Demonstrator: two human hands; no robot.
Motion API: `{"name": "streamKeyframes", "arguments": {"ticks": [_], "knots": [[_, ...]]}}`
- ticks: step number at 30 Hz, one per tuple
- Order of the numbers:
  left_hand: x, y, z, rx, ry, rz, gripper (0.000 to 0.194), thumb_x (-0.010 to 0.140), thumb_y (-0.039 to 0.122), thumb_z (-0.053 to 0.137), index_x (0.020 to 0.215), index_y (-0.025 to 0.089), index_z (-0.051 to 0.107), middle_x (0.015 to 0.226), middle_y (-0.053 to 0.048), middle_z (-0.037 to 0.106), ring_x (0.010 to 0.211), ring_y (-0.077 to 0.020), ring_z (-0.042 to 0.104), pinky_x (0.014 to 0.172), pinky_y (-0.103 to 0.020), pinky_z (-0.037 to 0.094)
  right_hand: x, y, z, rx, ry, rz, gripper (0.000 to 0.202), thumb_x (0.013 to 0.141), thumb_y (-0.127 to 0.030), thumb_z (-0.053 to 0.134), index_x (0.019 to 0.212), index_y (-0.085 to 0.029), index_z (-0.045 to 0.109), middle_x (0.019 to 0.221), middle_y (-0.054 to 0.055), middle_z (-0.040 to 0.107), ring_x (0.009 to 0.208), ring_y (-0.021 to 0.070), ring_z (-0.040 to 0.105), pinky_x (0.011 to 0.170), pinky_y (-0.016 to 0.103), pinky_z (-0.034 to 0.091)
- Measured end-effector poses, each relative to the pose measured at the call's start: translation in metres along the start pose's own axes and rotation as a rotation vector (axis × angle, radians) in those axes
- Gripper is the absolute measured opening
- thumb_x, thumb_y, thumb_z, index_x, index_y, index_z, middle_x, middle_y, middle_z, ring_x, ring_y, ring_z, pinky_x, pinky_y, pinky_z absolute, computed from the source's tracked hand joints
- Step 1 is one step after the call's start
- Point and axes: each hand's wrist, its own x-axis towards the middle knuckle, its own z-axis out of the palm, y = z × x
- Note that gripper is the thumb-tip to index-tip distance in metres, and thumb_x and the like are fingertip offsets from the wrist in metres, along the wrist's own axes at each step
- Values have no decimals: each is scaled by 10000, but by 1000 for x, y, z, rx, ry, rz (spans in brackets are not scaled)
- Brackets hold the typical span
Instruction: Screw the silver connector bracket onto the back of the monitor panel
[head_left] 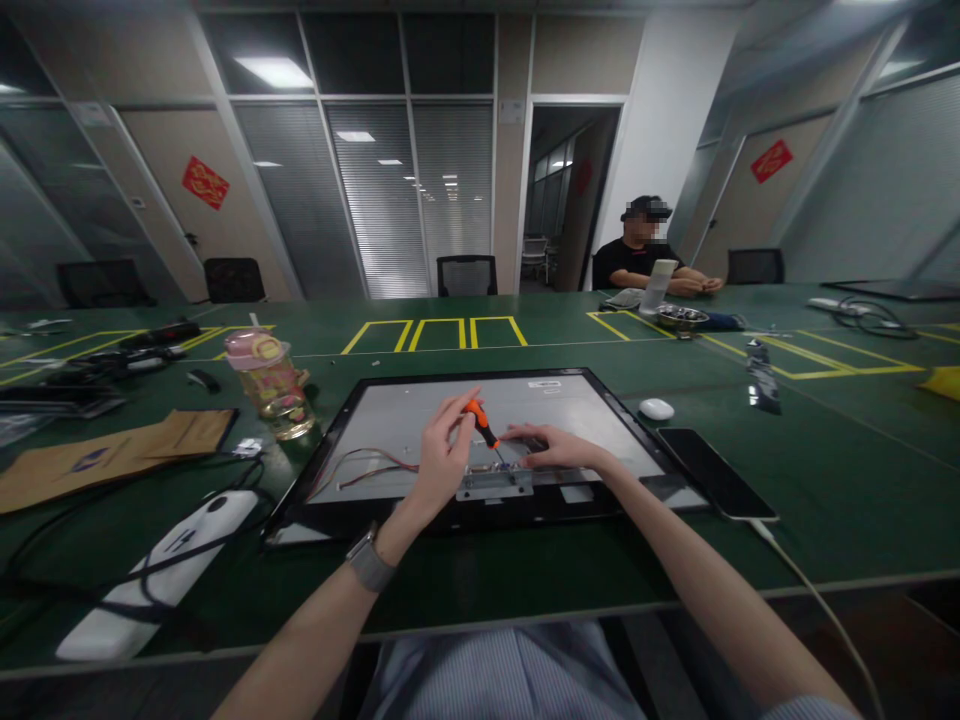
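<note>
Head cam, L hand [444, 445] pinching orange screwdriver [482, 424], tilted, tip down at metal bracket [487, 488], nr edge of panel [397, 410]! R hand [553, 447] part-curled just beside bracket, can't tell if gripping anything; phone [716, 472] just R of panel.

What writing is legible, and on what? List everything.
None surely readable; all too small or blurred:
Grey rectangular black-framed panel: white label.
Long white plastic casing: dark marking.
Brown paper bag: blue print.
Red diamond-shaped paper signs: gold marks.
Pale wall notices.
</note>
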Motion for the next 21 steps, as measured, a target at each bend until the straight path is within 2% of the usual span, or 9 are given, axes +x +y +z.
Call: {"name": "streamKeyframes", "arguments": {"ticks": [5, 11, 17, 21], "knots": [[0, -2, 1, 60, 31, -12, 227, 876, 290, 632, 1073, 201, 699, 919, -28, 575, 848, -144, 594, 786, -266, 512, 1, 4, 1, 22, 2, -21, 654, 780, -482, 700, 1361, -223, 550, 1536, 107, 403, 1441, 314, 324, 1186, 483, 226], [0, 0, -1, 41, 6, -18, 283, 963, 295, 483, 1163, 201, 659, 1010, -56, 572, 901, -149, 589, 808, -270, 512, 2, 6, 1, 21, 7, -26, 673, 771, -515, 704, 1350, -203, 563, 1514, 119, 436, 1431, 330, 339, 1185, 486, 227], [0, -1, 2, 45, 64, -40, 172, 856, 280, 650, 998, 190, 685, 903, -16, 547, 820, -129, 597, 765, -245, 519, -1, 1, 0, 22, -7, -14, 700, 779, -536, 688, 1372, -192, 540, 1539, 127, 392, 1440, 331, 320, 1183, 479, 230], [1, -1, 4, 5, 63, -74, 174, 847, 272, 653, 999, 187, 666, 917, -14, 549, 807, -124, 601, 758, -243, 527, 0, 2, 0, 8, 0, -6, 687, 782, -516, 690, 1370, -194, 542, 1543, 128, 385, 1438, 330, 326, 1186, 479, 223]]}}
